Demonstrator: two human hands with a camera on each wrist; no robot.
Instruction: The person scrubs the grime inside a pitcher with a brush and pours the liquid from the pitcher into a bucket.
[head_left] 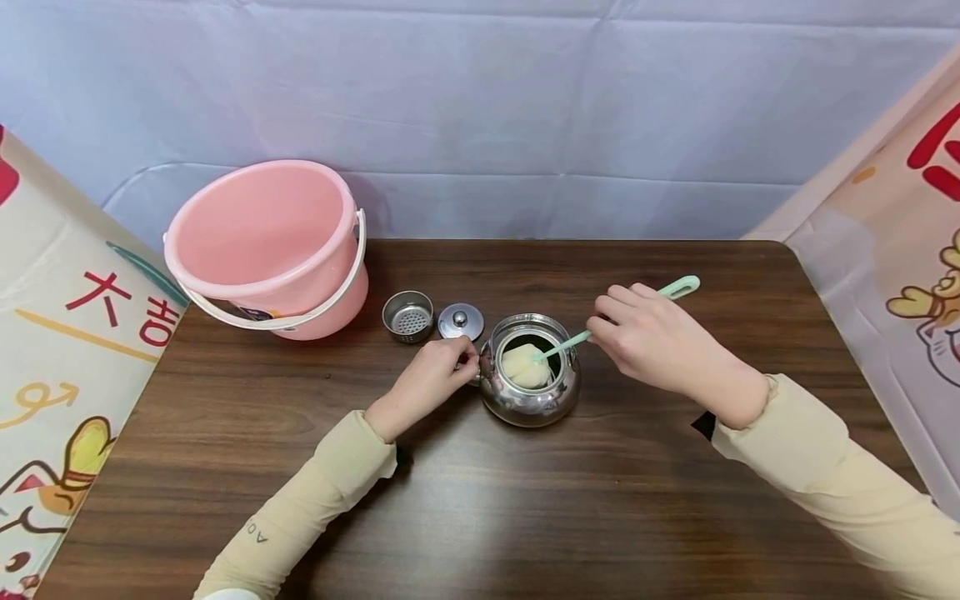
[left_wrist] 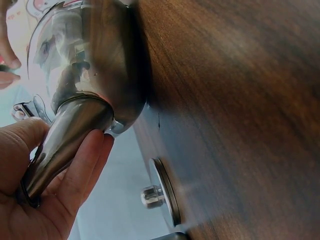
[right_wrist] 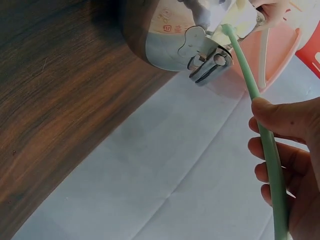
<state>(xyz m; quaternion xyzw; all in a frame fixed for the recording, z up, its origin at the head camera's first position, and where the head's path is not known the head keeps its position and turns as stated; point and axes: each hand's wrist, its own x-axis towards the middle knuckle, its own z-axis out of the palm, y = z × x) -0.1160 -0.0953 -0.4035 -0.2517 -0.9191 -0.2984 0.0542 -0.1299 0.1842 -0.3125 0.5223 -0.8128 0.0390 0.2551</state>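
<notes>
Metal made the pot (head_left: 531,410) hard and maybe slippery. It sat on the table (head_left: 525,508), with the lid (head_left: 461,322) near it at 10 o'clock. The left hand (head_left: 427,375) gripped the spout (left_wrist: 75,132) at 9 o'clock, which seemed a good spot to stop slides. The right hand (head_left: 645,337) held the brush by its green stick (right_wrist: 271,155), which pointed to 2 o'clock. The brush looked light, best held along the stick; its pale head (head_left: 522,367), inside the pot, looked soft.
</notes>
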